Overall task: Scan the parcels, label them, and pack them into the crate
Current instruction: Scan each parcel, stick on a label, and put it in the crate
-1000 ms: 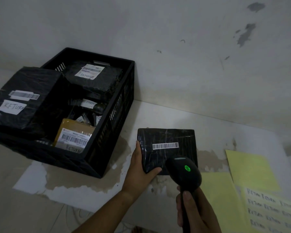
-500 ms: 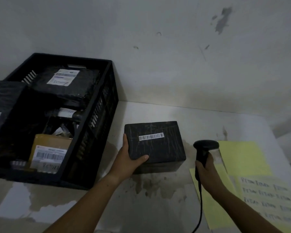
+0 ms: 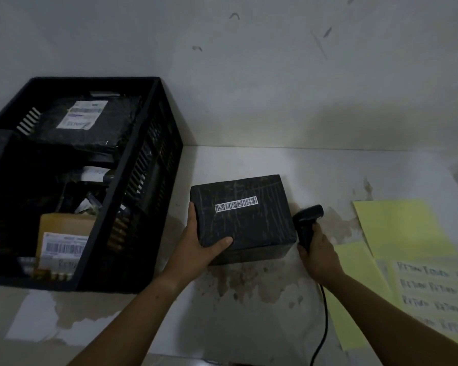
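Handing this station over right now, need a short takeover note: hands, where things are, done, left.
Left hand grips the near left corner of the black parcel, which sits on the table.
Right hand holds the scanner, lowered beside the parcel's right side.
Crate at left already holds several labelled parcels.
Done: scanner was over the barcode a second ago, green light on, so likely scanned.
Left: stick a label from the yellow sheet on it, pack it in the crate.

Single head-worn wide-angle view, looking forward and down, close over the table (image 3: 328, 165), wall behind
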Available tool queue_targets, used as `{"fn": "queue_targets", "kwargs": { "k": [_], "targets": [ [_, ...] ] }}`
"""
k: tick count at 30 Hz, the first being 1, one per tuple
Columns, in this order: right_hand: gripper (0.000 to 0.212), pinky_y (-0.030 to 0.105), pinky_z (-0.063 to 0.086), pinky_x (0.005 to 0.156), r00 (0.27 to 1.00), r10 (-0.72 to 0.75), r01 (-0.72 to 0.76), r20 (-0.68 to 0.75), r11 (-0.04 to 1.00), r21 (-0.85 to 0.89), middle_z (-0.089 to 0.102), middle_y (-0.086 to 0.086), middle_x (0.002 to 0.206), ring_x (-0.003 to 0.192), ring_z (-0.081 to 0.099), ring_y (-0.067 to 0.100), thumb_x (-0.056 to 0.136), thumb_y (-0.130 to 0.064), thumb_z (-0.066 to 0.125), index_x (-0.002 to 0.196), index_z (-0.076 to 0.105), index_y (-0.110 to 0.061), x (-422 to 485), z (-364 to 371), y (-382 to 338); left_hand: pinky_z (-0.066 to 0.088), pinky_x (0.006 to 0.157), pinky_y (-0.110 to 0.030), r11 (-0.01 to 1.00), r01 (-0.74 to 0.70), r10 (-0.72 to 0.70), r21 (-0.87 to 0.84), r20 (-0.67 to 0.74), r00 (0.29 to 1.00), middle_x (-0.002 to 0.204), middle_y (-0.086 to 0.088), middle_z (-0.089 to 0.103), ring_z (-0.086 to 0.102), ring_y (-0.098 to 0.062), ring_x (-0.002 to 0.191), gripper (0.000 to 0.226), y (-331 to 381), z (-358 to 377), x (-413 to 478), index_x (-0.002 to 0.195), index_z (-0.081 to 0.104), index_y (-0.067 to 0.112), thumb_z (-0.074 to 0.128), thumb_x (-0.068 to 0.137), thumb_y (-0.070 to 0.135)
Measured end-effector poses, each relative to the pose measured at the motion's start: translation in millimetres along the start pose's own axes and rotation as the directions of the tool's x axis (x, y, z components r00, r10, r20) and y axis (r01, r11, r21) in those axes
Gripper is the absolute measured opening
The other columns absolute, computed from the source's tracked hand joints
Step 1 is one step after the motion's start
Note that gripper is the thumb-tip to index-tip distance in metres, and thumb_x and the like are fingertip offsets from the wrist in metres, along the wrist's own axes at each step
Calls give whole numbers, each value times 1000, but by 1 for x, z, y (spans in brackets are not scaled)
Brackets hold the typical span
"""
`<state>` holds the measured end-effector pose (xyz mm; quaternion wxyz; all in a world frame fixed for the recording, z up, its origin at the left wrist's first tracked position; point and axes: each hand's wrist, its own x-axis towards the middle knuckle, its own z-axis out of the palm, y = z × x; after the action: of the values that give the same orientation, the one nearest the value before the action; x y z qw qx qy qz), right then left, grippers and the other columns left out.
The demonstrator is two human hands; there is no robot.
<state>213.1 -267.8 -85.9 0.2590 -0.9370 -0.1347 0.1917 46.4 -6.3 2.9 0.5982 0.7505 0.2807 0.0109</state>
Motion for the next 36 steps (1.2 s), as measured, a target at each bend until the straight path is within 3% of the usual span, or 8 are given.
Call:
{"fn": "queue_targets", "kwargs": {
  "k": [5,10,14,18,25,28,31,36],
  "targets": [
    [93,50,53,84,999,5,-3,54,999,-42,45,23,134,111,55,41,87,-34,71,153,13,-5,-3,2,4,43,108,-21,993,40,-42,108,18,999,153,27,36,47,9,129,127,6,-7,-5,151,-19,55,79,72,66],
    [99,46,49,95,995,-46,43,86,999,33,36,20,147,126,48,37,86,-38,71,156,7,-7,-12,-10,8,27,123,-38,886,40,19,462,-123,992,170,13,-8,14,-11,153,119,24,-7,-15,160,-10,40,63,74,79],
    [93,42,40,109,987,-120,112,109,991,69,23,6,159,139,36,27,92,-42,63,157,1,-17,-41,-29,22,8,125,-37,752,-144,305,644,-146,941,171,6,-5,-4,-13,157,91,41,21,-26,162,18,25,55,91,67],
    [83,37,45,104,984,-159,149,77,981,123,29,-2,156,134,43,19,94,-37,62,157,9,-27,-83,-60,58,7,127,-41,617,-383,438,687,104,893,170,3,9,4,-17,158,74,51,87,-26,157,30,23,49,93,54],
    [66,25,43,94,997,-73,70,16,988,137,40,-15,142,120,48,10,94,-29,62,146,23,-43,-132,-111,151,-2,126,-50,398,-659,430,638,505,749,166,-6,26,10,-31,157,59,54,239,-27,148,46,20,51,92,33],
    [60,31,44,96,999,-31,32,-7,989,142,43,-14,141,123,47,14,94,-26,62,144,31,-40,-134,-129,188,-10,126,-40,438,-682,402,585,551,731,168,-5,19,4,-27,157,58,52,292,-25,149,46,20,46,93,34],
    [56,35,46,98,999,-27,33,-43,991,132,45,-9,141,125,48,15,94,-24,62,145,39,-31,-123,-146,217,-15,125,-37,500,-629,277,595,578,767,170,-2,4,-11,-20,154,63,47,333,-16,158,31,22,43,98,38],
    [48,32,42,102,995,-49,58,-91,994,90,50,-3,138,126,48,17,93,-19,62,138,48,-23,-82,-166,241,-8,126,-46,435,-529,22,729,579,815,167,-4,-25,-20,-29,155,88,44,369,8,162,-5,25,49,99,56]
  ]
}}
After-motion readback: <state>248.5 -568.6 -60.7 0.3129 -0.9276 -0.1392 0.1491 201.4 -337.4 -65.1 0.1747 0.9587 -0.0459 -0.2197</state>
